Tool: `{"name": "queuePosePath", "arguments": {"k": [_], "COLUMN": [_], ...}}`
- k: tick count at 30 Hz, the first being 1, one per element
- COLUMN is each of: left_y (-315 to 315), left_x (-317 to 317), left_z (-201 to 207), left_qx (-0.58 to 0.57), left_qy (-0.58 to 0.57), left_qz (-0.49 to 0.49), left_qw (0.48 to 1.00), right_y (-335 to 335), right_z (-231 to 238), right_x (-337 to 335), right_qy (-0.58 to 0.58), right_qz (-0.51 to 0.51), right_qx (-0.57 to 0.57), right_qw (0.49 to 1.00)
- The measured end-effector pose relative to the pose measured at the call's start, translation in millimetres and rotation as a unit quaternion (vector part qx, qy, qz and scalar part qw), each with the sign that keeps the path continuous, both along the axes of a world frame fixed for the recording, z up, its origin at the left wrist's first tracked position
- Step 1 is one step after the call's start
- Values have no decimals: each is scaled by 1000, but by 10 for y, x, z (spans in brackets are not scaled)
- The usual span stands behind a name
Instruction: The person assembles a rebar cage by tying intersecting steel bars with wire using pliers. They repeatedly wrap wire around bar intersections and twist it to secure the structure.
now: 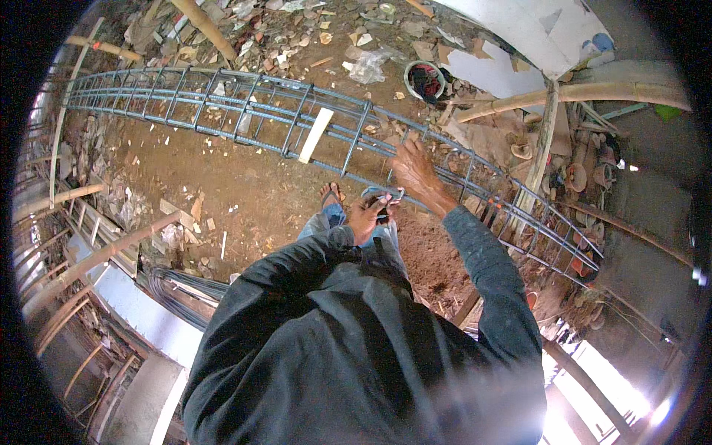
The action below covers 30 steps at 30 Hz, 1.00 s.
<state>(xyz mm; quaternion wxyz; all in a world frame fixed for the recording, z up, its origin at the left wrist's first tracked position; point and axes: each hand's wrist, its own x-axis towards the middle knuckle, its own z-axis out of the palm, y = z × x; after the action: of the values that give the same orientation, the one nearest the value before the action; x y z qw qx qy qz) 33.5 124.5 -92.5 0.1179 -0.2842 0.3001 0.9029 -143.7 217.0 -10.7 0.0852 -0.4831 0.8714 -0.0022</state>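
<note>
A long rebar cage (285,122), made of ribbed steel bars with square stirrups, runs across in front of me from far left to near right. My right hand (419,174) reaches over its near bar, fingers bent and closed at the bars of the cage beside a stirrup. Close to my body, just short of the near bar, my left hand (363,221) is closed around a small dark object that its fingers largely hide. A pale flat strip (316,136) lies across the cage to the left of my hands.
Beyond the cage, a round tub (425,80) holds dark and red things. Bamboo poles (586,93) cross at the right, and another bamboo pole (204,30) leans at the far left. Bundled dark rods (182,289) lie at near left. Broken debris litters the soil.
</note>
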Motion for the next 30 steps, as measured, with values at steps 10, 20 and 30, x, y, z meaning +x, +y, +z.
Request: {"name": "queuePosePath", "arguments": {"k": [10,20,30], "left_y": [229,238,358], "left_x": [-69,-160,-178], "left_z": [152,28,-610], "left_qx": [-452,-557,-409], "left_qy": [88,180,216], "left_qz": [-115,-97,-115], "left_qw": [880,805,879], "right_y": [152,293,405], "right_z": [406,432,183], "right_x": [307,720,1362], "right_qy": [27,-22,-154], "right_qz": [-73,-239,-424], "right_qx": [-11,-71,-211], "right_qw": [997,968,867]}}
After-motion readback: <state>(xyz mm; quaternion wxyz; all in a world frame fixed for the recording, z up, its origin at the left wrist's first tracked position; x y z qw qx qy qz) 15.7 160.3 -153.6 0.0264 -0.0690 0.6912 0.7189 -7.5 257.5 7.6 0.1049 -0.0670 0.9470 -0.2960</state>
